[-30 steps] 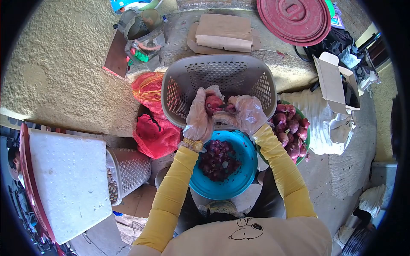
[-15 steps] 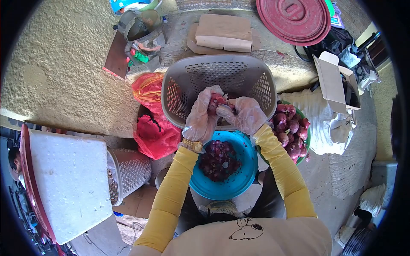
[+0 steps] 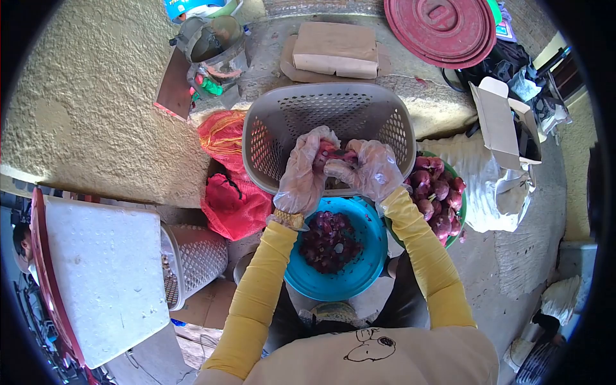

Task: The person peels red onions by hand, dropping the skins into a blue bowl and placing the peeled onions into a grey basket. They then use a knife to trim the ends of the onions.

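Much of the view is being taken up by a rough, sandy plastered surface (image 3: pixel 96 109) spreading across the upper left, with a grey concrete ledge (image 3: pixel 410 90) running along the top and bare concrete floor (image 3: pixel 513 256) lying to the right. A white foam slab (image 3: pixel 102 276) is leaning at the lower left, and a round red lid (image 3: pixel 443 29) is resting at the upper right beside an open cardboard box (image 3: pixel 504 122). A grey perforated basket (image 3: pixel 327 122) is sitting in the middle, tilted toward the person, with a red mesh sack (image 3: pixel 228 173) bunched just beside it on the left. Below the basket a blue bowl (image 3: pixel 359 269) is holding dark purple peelings, and a green bowl (image 3: pixel 457 221) of red onions is sitting just to its right. Both hands are wearing thin clear gloves and are meeting over the near rim of the basket: the left hand (image 3: pixel 301 176) is curling its fingers around a red onion (image 3: pixel 329 154), and the right hand (image 3: pixel 372 170) is pinching at the same onion from the other side, possibly gripping a small blade, though the glove is blurring that detail.
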Tool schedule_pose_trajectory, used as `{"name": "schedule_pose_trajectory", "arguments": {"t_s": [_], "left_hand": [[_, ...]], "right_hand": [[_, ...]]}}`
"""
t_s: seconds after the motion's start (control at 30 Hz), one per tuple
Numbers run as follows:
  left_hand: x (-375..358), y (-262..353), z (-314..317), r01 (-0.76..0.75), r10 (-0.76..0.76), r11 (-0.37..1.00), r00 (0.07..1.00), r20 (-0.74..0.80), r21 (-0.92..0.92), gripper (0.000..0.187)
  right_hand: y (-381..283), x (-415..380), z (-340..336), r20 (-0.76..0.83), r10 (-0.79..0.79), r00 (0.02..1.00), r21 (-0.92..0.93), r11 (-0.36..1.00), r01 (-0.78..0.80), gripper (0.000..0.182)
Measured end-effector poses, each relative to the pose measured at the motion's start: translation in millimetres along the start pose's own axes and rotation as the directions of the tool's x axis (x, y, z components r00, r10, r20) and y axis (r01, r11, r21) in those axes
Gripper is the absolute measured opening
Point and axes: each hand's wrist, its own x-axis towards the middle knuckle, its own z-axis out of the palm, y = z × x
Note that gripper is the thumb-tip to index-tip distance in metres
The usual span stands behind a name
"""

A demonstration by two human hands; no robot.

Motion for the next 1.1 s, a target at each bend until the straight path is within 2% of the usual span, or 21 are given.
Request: {"name": "schedule_pose_trajectory", "arguments": {"t_s": [0.13, 0.2, 0.23, 0.3, 0.4, 0.47, 0.5, 0.6, 0.67, 0.8, 1.03, 1.1], "left_hand": [[0.9, -3.3, -2.9, 0.024, -0.023, 0.999, 0.999, 0.031, -0.041, 0.032], [-0.6, -2.4, -1.5, 0.024, -0.022, 0.999, 0.999, 0.042, -0.045, 0.033], [-3.5, 0.4, 2.5, 0.023, -0.022, 0.999, 0.999, 0.033, -0.035, 0.033], [-4.1, 0.4, 1.5, 0.023, -0.023, 0.999, 0.999, 0.026, -0.024, 0.032], [-1.9, -3.0, -5.0, 0.03, -0.03, 1.0, 0.998, 0.052, 0.004, 0.042], [-2.6, -1.4, 2.5, 0.031, -0.031, 0.999, 1.0, -0.003, -0.027, 0.03], [-2.4, -2.0, 2.1, 0.032, -0.032, 0.999, 0.999, -0.003, -0.028, 0.03], [-1.0, -6.0, -3.4, 0.041, -0.04, 0.998, 0.999, 0.025, -0.049, 0.03], [0.0, -9.8, -9.3, 0.026, -0.024, 0.998, 0.999, 0.03, -0.062, 0.041], [-0.3, -10.0, -17.9, 0.065, -0.061, 0.994, 0.997, 0.048, -0.089, 0.039], [-4.6, -9.5, -22.3, 0.189, -0.186, 0.975, 0.982, 0.036, -0.119, 0.036], [-4.9, -8.5, -21.6, 0.213, -0.211, 0.973, 0.977, 0.032, -0.09, 0.034]], "right_hand": [[2.4, -0.6, 3.6, -0.006, -0.029, 1.0, 0.004, 1.0, 0.029, 0.064], [0.6, -0.3, 2.6, 0.025, 0.012, 1.0, 0.137, 0.99, -0.015, 0.056], [0.9, 0.3, 2.3, 0.024, 0.011, 1.0, 0.137, 0.99, -0.014, 0.056], [3.2, 1.6, 1.3, 0.136, 0.042, 0.99, 0.344, 0.935, -0.087, 0.047], [10.0, 2.4, 8.3, 0.131, -0.006, 0.991, 0.408, 0.912, -0.048, 0.046], [8.3, 0.5, 3.8, 0.18, 0.02, 0.984, 0.428, 0.898, -0.097, 0.046], [6.6, 0.0, 0.4, 0.229, 0.046, 0.972, 0.445, 0.884, -0.147, 0.046], [4.9, 0.5, -2.7, 0.258, 0.037, 0.965, 0.385, 0.913, -0.138, 0.046], [2.5, 2.2, -6.0, 0.267, 0.03, 0.963, 0.358, 0.925, -0.128, 0.047], [5.1, 1.0, -5.1, 0.25, -0.008, 0.968, 0.278, 0.958, -0.064, 0.049], [10.2, -1.2, -4.5, 0.239, -0.082, 0.968, 0.248, 0.969, 0.021, 0.049], [12.5, -4.6, 0.2, 0.215, -0.226, 0.95, -0.01, 0.972, 0.234, 0.05]]}}
